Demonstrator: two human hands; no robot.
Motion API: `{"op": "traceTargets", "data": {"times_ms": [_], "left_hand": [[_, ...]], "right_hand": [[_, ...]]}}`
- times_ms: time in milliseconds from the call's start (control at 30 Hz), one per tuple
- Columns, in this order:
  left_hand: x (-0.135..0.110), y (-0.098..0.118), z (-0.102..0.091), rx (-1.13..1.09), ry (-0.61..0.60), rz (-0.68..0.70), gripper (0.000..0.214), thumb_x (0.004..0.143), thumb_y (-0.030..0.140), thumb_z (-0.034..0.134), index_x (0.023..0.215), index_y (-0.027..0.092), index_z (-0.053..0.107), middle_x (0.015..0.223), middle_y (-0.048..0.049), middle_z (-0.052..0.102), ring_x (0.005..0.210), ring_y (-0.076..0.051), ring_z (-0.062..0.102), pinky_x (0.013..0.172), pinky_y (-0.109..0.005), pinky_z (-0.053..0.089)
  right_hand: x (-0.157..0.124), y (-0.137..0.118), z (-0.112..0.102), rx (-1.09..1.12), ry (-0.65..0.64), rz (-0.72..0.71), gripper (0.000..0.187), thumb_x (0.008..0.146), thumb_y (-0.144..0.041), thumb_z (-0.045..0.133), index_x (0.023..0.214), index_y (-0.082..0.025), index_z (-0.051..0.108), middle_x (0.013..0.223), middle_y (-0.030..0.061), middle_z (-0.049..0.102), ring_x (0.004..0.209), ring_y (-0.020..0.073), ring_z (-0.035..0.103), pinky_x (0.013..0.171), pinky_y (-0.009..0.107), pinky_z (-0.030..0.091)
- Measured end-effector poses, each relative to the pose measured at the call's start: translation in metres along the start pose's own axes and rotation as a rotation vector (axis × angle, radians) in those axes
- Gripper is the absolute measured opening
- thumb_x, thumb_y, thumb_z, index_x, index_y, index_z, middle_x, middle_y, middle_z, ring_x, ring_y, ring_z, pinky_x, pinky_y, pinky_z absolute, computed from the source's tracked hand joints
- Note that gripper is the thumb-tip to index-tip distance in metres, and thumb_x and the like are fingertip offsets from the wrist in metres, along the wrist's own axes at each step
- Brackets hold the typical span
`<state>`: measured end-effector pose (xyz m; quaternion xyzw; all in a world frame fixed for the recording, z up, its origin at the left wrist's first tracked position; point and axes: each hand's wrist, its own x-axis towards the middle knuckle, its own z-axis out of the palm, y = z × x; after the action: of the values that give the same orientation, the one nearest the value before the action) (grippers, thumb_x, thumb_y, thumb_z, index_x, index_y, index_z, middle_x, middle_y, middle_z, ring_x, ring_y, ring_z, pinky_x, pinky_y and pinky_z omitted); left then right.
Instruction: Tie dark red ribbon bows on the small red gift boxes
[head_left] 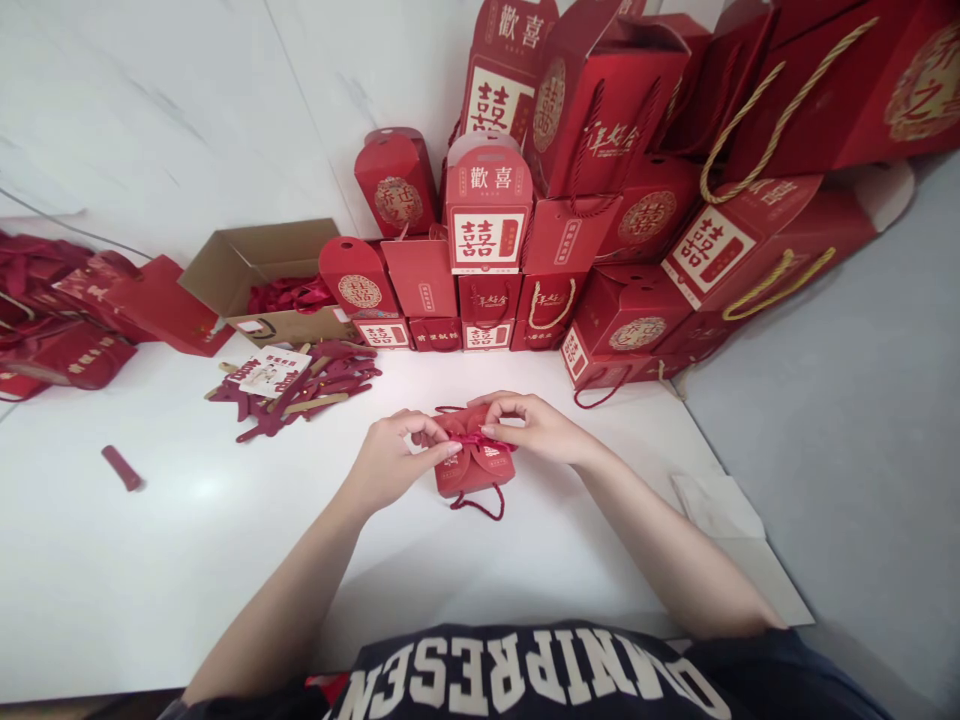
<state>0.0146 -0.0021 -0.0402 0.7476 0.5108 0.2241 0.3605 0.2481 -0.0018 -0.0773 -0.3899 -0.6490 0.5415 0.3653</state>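
A small red gift box (pixel 474 470) with a cord handle sits on the white table (pixel 150 560) in front of me. My left hand (pixel 390 462) pinches the box's top flaps from the left. My right hand (pixel 529 425) pinches a thin red ribbon (pixel 480 438) at the top of the same box from the right. Both hands have their fingers closed on the box top, and the ribbon runs between them.
A tall stack of red gift boxes and bags (pixel 600 200) with gold cords lines the back. An open cardboard carton (pixel 262 280) holds red ribbons. Loose red strips and a card (pixel 300 385) lie at mid left, a small red piece (pixel 121 467) farther left, flat red bags (pixel 67 320) at the edge.
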Motion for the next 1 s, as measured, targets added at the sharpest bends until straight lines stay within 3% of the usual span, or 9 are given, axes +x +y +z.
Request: {"op": "traceTargets", "data": {"times_ms": [233, 433, 533, 600, 667, 800, 1000], "left_hand": [[-0.005, -0.003, -0.011, 0.069, -0.027, -0.036, 0.021, 0.077, 0.038, 0.068, 0.073, 0.018, 0.066, 0.072, 0.0016, 0.066, 0.064, -0.012, 0.054, 0.059, -0.024, 0.04], [-0.004, -0.003, -0.009, 0.142, 0.03, -0.053, 0.017, 0.08, 0.033, 0.063, 0.072, 0.017, 0.062, 0.071, 0.0017, 0.063, 0.061, -0.012, 0.05, 0.057, -0.024, 0.039], [-0.001, -0.007, -0.005, 0.147, 0.063, 0.03, 0.013, 0.082, 0.028, 0.059, 0.09, 0.018, 0.062, 0.081, 0.0003, 0.059, 0.065, -0.012, 0.05, 0.056, -0.023, 0.04], [0.0, -0.01, -0.003, 0.13, 0.045, 0.077, 0.025, 0.083, 0.026, 0.058, 0.107, 0.02, 0.062, 0.086, -0.001, 0.055, 0.068, -0.012, 0.05, 0.055, -0.023, 0.041], [0.001, -0.012, -0.002, 0.099, 0.011, 0.149, 0.029, 0.083, 0.022, 0.058, 0.111, 0.022, 0.064, 0.09, -0.0027, 0.052, 0.077, -0.014, 0.052, 0.061, -0.024, 0.044], [0.0, -0.011, -0.004, 0.071, -0.073, 0.368, 0.028, 0.082, 0.006, 0.052, 0.083, 0.023, 0.075, 0.096, -0.0044, 0.051, 0.093, -0.017, 0.051, 0.083, -0.031, 0.045], [0.0, -0.014, -0.011, 0.093, -0.108, 0.517, 0.039, 0.079, -0.001, 0.05, 0.069, 0.026, 0.076, 0.094, -0.0045, 0.053, 0.092, -0.018, 0.049, 0.083, -0.033, 0.044]], "right_hand": [[-0.004, -0.006, -0.003, -0.102, 0.084, -0.033, 0.011, 0.079, -0.016, 0.058, 0.069, -0.018, 0.056, 0.12, 0.0081, 0.064, 0.112, 0.0207, 0.06, 0.1, 0.038, 0.04], [-0.006, -0.009, -0.007, -0.196, 0.116, -0.025, 0.012, 0.076, -0.013, 0.055, 0.067, -0.019, 0.052, 0.121, 0.0068, 0.065, 0.112, 0.0218, 0.06, 0.099, 0.038, 0.04], [-0.007, -0.011, -0.007, -0.221, 0.071, -0.024, 0.01, 0.08, -0.018, 0.055, 0.07, -0.02, 0.054, 0.118, 0.0067, 0.065, 0.11, 0.0211, 0.06, 0.099, 0.038, 0.04], [-0.008, -0.012, -0.007, -0.208, 0.051, -0.002, 0.01, 0.084, -0.027, 0.057, 0.076, -0.02, 0.056, 0.118, 0.0066, 0.065, 0.111, 0.0209, 0.06, 0.1, 0.038, 0.039], [-0.008, -0.013, -0.007, -0.187, 0.061, 0.04, 0.017, 0.087, -0.037, 0.056, 0.084, -0.021, 0.057, 0.119, 0.0062, 0.064, 0.112, 0.0211, 0.059, 0.1, 0.039, 0.039], [-0.006, -0.014, -0.008, -0.181, 0.088, 0.044, 0.025, 0.091, -0.044, 0.05, 0.095, -0.021, 0.06, 0.118, 0.0061, 0.064, 0.109, 0.0208, 0.059, 0.098, 0.04, 0.041], [-0.004, -0.011, -0.004, -0.207, 0.082, -0.071, 0.018, 0.089, -0.031, 0.055, 0.104, -0.022, 0.061, 0.119, 0.0064, 0.062, 0.116, 0.0209, 0.056, 0.101, 0.04, 0.04]]}}
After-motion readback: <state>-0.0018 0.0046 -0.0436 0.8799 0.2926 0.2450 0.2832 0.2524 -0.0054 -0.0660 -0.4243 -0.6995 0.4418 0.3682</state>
